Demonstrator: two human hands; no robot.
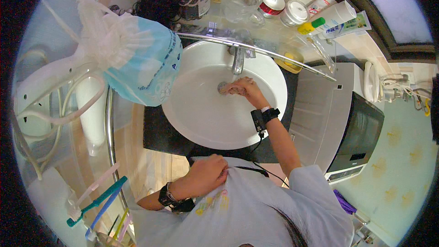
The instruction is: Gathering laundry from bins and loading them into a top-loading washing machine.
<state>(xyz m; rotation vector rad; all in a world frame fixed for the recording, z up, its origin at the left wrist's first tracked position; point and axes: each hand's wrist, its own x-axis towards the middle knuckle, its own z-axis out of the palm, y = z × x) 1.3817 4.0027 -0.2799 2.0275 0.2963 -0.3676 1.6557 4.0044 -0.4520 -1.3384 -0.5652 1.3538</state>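
Note:
My right hand (247, 89) reaches over the white oval sink (196, 121), just beside the round drain (222, 88) and below the chrome faucet (238, 59). Its fingers are curled together around a small pinkish-brown thing (235, 90) that I cannot make out. My left hand (206, 174) is closed and rests against the front of my pale shirt (256, 201). Its fingertips are hidden, so whether they pinch the cloth does not show. Both wrists wear black straps, the right one with a small black box and a cable.
A glass shelf with a chrome rail (201, 37) crosses behind the sink, bearing a glass mug (240, 2), jars and tubes. A blue-and-white bag (146, 59) hangs at the left, above several toothbrushes (103, 200). A white washing machine (320, 105) stands at the right.

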